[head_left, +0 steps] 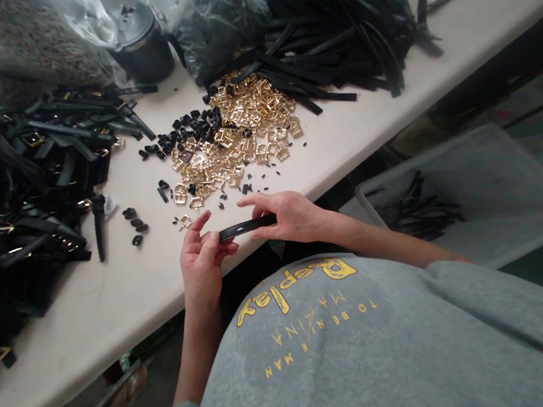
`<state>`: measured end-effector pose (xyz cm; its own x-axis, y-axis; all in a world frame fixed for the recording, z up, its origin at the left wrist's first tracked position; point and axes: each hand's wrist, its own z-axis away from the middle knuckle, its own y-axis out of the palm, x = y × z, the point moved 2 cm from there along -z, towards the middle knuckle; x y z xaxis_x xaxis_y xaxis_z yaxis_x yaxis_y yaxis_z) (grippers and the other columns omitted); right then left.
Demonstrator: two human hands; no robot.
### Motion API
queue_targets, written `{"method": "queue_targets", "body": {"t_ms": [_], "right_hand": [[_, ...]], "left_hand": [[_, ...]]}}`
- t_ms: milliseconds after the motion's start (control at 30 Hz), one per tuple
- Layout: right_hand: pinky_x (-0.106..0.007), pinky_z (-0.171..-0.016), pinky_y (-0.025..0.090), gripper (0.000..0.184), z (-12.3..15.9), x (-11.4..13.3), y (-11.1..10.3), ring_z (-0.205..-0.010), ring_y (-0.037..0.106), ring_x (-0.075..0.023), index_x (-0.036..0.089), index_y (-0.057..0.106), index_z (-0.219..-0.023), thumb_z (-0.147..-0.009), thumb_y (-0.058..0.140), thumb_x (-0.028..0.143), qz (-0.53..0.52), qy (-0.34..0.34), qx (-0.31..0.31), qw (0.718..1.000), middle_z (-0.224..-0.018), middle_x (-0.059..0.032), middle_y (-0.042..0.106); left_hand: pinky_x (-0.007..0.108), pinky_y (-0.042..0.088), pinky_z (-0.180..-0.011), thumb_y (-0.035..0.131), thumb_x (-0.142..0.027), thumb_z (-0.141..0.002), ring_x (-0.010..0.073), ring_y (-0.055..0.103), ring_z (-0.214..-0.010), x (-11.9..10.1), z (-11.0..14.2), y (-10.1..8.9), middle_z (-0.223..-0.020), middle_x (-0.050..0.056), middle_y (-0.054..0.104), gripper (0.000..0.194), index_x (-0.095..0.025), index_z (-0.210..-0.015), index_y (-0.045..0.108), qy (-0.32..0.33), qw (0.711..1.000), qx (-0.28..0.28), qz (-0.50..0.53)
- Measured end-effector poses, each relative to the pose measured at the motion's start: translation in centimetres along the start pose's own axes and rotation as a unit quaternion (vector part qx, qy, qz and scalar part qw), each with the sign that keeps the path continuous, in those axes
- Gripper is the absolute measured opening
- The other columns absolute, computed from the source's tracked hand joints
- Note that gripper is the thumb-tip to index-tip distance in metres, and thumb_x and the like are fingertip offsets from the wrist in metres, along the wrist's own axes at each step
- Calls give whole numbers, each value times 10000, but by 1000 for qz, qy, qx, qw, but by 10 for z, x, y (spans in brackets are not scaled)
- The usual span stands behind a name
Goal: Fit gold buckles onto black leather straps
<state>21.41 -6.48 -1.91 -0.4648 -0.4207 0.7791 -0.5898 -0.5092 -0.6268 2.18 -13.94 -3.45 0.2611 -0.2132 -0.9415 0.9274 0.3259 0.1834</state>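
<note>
A short black strap point(242, 228) with a small slot in its middle is stretched between my two hands, just off the table's front edge. My left hand point(201, 250) pinches one end between thumb and fingers, its index finger raised. At the other end, my right hand point(291, 217) grips the strap between thumb and fingers. Right beyond my hands lies a heap of gold buckles point(229, 159), with one loose gold buckle point(185, 221) nearest my left fingers. Small black loops point(190, 127) are piled against the buckles.
Buckled black straps point(28, 163) cover the table's left side. Long black strips point(342, 25) lie at the back right, beside a plastic bag point(221, 25) and a dark pitcher point(141, 46). A plastic bin point(477, 195) holding black strips stands below the edge, right.
</note>
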Motion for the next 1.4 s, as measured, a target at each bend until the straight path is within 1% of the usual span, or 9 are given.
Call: {"method": "queue_targets", "body": {"t_ms": [200, 433, 633, 767, 933, 1067, 1167, 1300, 1400], "right_hand": [[-276, -785, 433, 497, 1, 1, -2, -815, 636, -147, 194, 610, -1304, -829, 739, 262, -3, 2, 9, 1000, -942, -14, 718], [-267, -723, 410, 520, 3, 7, -7, -724, 593, -130, 193, 613, -1310, -814, 760, 252, 28, -4, 18, 999, -864, 7, 691], [-258, -695, 407, 480, 13, 9, -13, -662, 531, -104, 161, 629, -1277, -821, 754, 236, -70, -45, 21, 996, -721, 50, 607], [-256, -679, 406, 466, 13, 9, -12, -650, 513, -96, 140, 631, -1266, -822, 749, 219, -111, -50, 31, 992, -698, 61, 575], [-253, -683, 408, 480, 14, 9, -12, -651, 530, -99, 133, 629, -1280, -821, 752, 206, -87, -42, 36, 995, -704, 52, 598], [-260, -717, 422, 339, 16, 3, -16, -706, 580, -115, 152, 689, -1155, -831, 738, 238, -33, -24, 39, 998, -793, 7, 676], [-267, -757, 433, 166, 16, -4, -20, -791, 626, -137, 164, 720, -1009, -852, 683, 205, 12, -16, 25, 999, -895, -28, 726], [-277, -791, 444, 169, 17, -6, -24, -849, 644, -154, 172, 717, -1012, -861, 643, 176, 59, -26, 4, 998, -953, -42, 741], [-276, -786, 447, 190, 19, 0, -25, -850, 645, -156, 175, 710, -1042, -859, 658, 185, 65, -32, 10, 997, -965, -43, 742]], "left_hand": [[218, 568, -567, 779, -361, -755, 127, 674, -543, 1, -1, -12, -654, -41, 670, 530, -208, -1230, 602, 9, 1000, -22, 4], [190, 521, -503, 766, -326, -759, 94, 602, -487, 0, 2, -23, -631, -47, 631, 512, -201, -1233, 615, 9, 1000, -28, 7], [184, 493, -470, 756, -289, -738, 79, 545, -451, -3, 9, -40, -616, -43, 618, 495, -197, -1210, 636, 13, 998, -59, 5], [192, 506, -500, 767, -292, -732, 80, 562, -469, -4, 13, -39, -642, -37, 629, 495, -196, -1199, 635, 10, 998, -66, 4], [202, 529, -544, 792, -260, -714, 85, 599, -509, -5, 14, -38, -640, -68, 565, 473, -206, -1162, 651, 30, 998, -56, -6], [213, 551, -603, 804, -253, -725, 86, 626, -559, 0, 15, -42, -688, -53, 601, 332, -208, -1030, 678, 75, 995, -55, -38], [255, 578, -710, 814, -231, -734, 123, 675, -728, 1, 18, -43, -819, -2, 680, 189, -198, -857, 675, 164, 981, -60, -87], [283, 564, -808, 794, -159, -760, 157, 664, -907, -6, 25, -36, -921, 28, 696, 133, -200, -799, 674, 295, 940, -40, -168], [271, 549, -770, 762, -163, -793, 154, 654, -898, -11, 30, -29, -944, 30, 687, 96, -208, -793, 677, 321, 923, -28, -208]]}}
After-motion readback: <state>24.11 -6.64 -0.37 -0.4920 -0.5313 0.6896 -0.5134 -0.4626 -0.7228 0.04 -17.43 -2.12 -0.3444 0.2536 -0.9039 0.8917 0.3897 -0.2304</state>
